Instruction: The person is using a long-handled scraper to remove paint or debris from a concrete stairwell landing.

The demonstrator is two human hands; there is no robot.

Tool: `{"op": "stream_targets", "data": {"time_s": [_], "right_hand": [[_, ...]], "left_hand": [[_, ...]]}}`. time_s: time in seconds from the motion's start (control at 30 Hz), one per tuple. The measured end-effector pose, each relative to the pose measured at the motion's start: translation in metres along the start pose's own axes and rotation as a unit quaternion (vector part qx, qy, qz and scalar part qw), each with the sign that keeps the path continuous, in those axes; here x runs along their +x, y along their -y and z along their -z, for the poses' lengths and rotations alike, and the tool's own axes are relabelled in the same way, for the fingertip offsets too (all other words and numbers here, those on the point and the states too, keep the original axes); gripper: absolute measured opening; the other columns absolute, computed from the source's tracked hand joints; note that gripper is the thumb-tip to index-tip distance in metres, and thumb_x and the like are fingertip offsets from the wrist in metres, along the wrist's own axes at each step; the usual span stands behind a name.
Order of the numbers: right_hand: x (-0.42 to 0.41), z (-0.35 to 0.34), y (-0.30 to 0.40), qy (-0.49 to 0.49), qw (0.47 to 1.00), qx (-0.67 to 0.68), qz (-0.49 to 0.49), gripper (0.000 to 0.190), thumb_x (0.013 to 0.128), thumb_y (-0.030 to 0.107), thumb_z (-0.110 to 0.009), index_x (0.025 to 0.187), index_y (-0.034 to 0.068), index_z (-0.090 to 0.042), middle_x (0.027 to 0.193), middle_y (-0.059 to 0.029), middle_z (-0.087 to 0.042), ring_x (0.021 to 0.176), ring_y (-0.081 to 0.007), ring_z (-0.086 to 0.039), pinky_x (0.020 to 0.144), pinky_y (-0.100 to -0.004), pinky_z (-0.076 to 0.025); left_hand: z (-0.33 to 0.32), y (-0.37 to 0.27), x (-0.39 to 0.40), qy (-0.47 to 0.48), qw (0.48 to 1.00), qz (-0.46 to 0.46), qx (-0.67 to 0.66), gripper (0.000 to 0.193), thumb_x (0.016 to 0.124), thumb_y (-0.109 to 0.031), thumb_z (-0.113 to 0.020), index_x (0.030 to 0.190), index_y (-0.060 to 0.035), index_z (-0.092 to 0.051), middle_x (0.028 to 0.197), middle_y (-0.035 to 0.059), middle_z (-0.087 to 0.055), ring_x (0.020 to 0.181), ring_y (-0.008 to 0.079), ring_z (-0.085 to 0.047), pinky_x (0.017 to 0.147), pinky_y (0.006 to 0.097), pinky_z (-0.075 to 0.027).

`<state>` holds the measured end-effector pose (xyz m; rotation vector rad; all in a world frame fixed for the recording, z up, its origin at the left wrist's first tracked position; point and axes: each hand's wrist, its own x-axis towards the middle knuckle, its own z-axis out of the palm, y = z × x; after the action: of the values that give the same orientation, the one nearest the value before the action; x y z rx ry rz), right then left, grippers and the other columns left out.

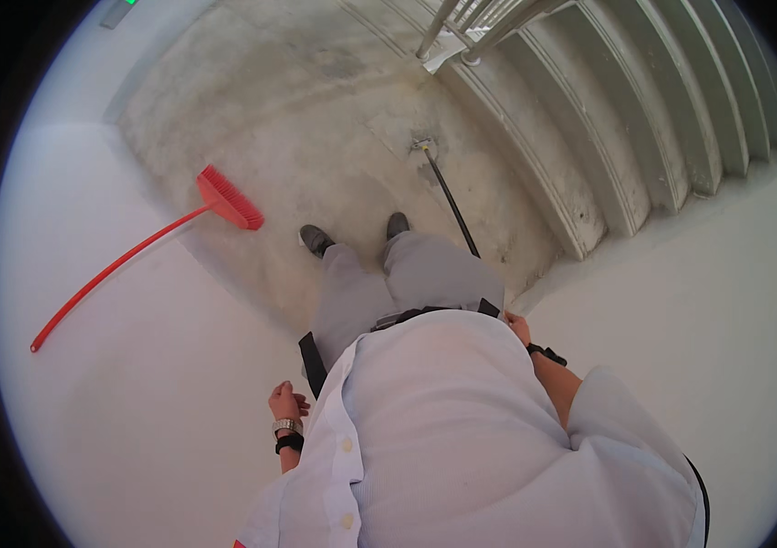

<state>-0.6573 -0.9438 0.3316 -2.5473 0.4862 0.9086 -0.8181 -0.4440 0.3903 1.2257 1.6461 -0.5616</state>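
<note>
My left hand hangs beside my hip in front of the white wall, fingers loosely curled and apart, holding nothing. A metal watch and a black band circle that wrist. My right hand is at my other hip, partly hidden by my shirt and trousers. From it a long-handled floor scraper runs down and forward; its upper pole is hidden behind my leg. The scraper's flat head, with a yellow collar, rests on the concrete floor. The fingers appear closed around the pole, though the grip is mostly covered.
A red push broom leans at the left wall, its bristle head low by the floor. Concrete stairs with a metal railing stand at the right. My dark shoes are on the stained concrete floor.
</note>
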Motion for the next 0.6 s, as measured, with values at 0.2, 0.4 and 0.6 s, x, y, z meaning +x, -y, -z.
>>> {"op": "stream_targets", "data": {"time_s": [0.2,0.4,0.6], "right_hand": [[0.003,0.003,0.003,0.059,0.987,0.145,0.038,0.040,0.084,0.030,-0.053,0.111,0.001,-0.057,0.094,-0.0207,-0.063,0.087,-0.0244,-0.062,0.076,-0.0320,-0.045],[-0.027,0.038,-0.004,0.063,0.991,0.110,-0.030,0.039,0.082,0.026,-0.055,0.111,-0.001,-0.056,0.098,-0.0180,-0.063,0.089,-0.0206,-0.061,0.077,-0.0289,-0.044],[-0.048,0.035,-0.007,0.084,0.970,0.206,-0.099,0.039,0.083,0.028,-0.054,0.110,0.000,-0.057,0.099,-0.0169,-0.063,0.090,-0.0212,-0.060,0.079,-0.0283,-0.044]], "left_hand": [[-0.008,-0.003,-0.007,-0.026,0.994,-0.007,-0.107,0.034,0.085,-0.025,-0.049,0.109,-0.0017,-0.050,0.056,0.0099,-0.055,0.037,0.0195,-0.052,0.028,0.0276,-0.038],[-0.013,0.002,-0.018,-0.010,0.998,-0.012,-0.060,0.032,0.084,-0.023,-0.048,0.108,-0.0015,-0.051,0.056,0.0100,-0.055,0.039,0.0192,-0.053,0.029,0.0276,-0.039],[-0.014,0.043,0.003,0.016,0.998,-0.040,-0.038,0.035,0.081,-0.024,-0.051,0.104,0.0019,-0.056,0.067,0.0126,-0.061,0.043,0.0173,-0.053,0.039,0.0298,-0.043]]}}
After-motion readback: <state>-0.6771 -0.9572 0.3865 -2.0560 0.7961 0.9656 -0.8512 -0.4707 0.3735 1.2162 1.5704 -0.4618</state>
